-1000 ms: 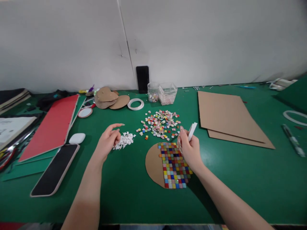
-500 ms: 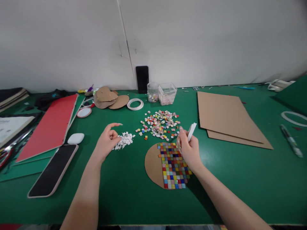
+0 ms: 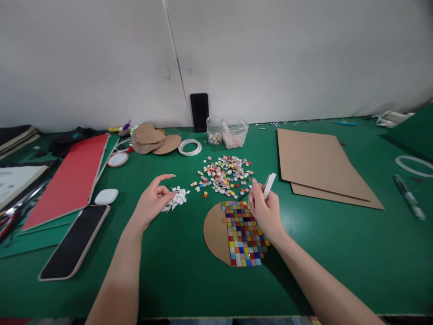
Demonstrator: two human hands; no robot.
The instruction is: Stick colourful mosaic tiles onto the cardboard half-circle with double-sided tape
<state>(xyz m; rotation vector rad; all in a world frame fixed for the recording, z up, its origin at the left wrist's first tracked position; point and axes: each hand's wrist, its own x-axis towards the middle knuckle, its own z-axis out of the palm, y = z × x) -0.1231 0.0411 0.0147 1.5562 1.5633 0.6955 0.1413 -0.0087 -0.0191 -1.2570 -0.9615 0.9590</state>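
We take the cardboard disc (image 3: 215, 234) as the reference. Its right part carries rows of coloured tiles (image 3: 241, 239); its left part is bare.

Right hand (image 3: 267, 211): we have it closed around a slim white tool (image 3: 269, 186), directly over the disc's upper right edge. The tool's lower end is hidden by the fingers (we cannot tell what it touches).

Left hand (image 3: 151, 202): we hold it open, up and left of the disc, thumb and index finger spread. The white pieces (image 3: 178, 197) lie at its thumb, between it and the disc; contact cannot be confirmed.

Loose tiles (image 3: 226, 174) lie beyond the disc, and cardboard sheets (image 3: 314, 164) lie to its upper right.

Compared with the earlier frame, our left thumb reaches farther out over the white pieces. Our right hand keeps its position over the disc.
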